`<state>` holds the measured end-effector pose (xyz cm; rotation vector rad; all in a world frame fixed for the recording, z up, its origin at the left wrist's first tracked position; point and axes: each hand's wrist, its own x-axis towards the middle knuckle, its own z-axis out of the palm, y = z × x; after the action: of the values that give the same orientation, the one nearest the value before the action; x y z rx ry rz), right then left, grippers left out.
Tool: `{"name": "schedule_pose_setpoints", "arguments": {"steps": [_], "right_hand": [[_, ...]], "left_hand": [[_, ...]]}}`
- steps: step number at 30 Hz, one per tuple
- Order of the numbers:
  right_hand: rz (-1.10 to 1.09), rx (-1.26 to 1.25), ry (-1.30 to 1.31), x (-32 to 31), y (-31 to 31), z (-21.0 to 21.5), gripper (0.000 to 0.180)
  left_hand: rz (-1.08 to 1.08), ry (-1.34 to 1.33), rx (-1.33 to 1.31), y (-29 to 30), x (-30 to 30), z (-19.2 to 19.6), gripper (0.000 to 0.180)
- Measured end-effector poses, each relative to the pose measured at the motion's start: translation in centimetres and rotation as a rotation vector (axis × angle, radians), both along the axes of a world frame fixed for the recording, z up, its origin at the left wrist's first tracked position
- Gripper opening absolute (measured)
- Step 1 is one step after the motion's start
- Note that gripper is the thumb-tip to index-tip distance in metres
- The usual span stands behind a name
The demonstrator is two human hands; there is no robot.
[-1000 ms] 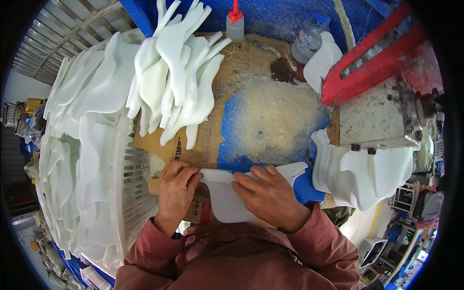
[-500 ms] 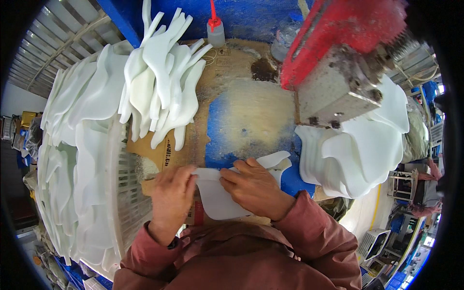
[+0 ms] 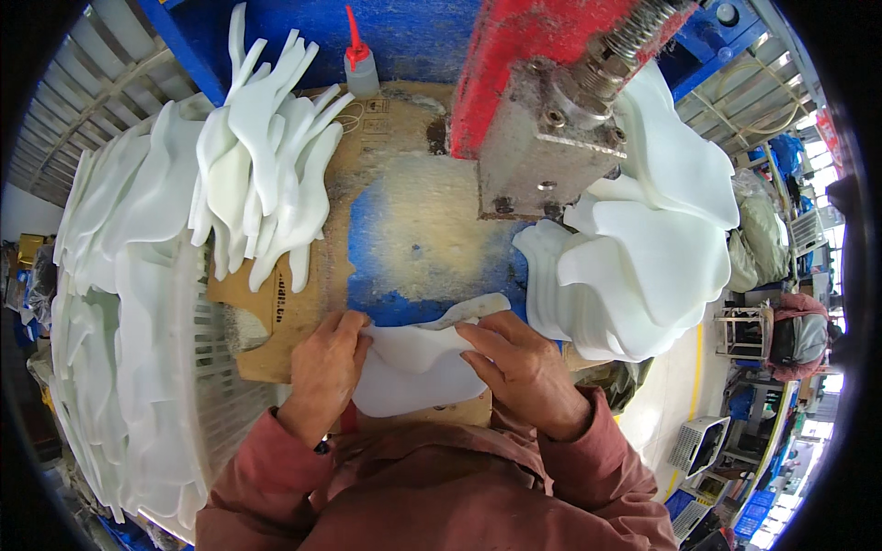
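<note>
"Where's the white piece [image 3: 409, 381]?"
"Lower middle of the frame. The left hand [image 3: 323, 369] pinches its upper left corner; the right hand [image 3: 531, 372], fingers curled, grips its right end."
"And nearby?"
"A white stack [image 3: 643, 266], right of centre."

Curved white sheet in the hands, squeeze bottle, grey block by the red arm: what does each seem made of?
Curved white sheet: perhaps foam or soft plastic, matte; looks smooth and grainless.
Squeeze bottle: likely plastic, smooth; its milky body looks translucent.
Grey block: apparently metal, dull and scuffed, with bolts.
</note>
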<state>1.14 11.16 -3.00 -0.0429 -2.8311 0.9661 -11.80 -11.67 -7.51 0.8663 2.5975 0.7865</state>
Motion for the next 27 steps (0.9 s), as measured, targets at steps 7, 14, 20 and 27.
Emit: {"name": "schedule_pose_setpoints", "arguments": {"steps": [7,14,20,27], "right_hand": [[-0.22,-0.521,-0.05,2.3,-0.5,-2.3,0.028],[-0.395,-0.326,0.078,1.6,-0.3,-3.7,0.024],[-0.434,-0.195,0.1,0.6,-0.3,-4.1,0.019],[-0.433,-0.097,0.151,-0.7,-0.2,-5.4,0.018]], "left_hand": [[-0.154,0.017,0.121,0.8,1.2,1.1,0.031],[-0.107,0.103,0.112,2.3,2.2,-0.1,0.03],[-0.077,0.152,0.118,2.6,2.6,-0.2,0.03],[-0.062,0.128,0.071,3.1,2.7,-0.1,0.03]]}}
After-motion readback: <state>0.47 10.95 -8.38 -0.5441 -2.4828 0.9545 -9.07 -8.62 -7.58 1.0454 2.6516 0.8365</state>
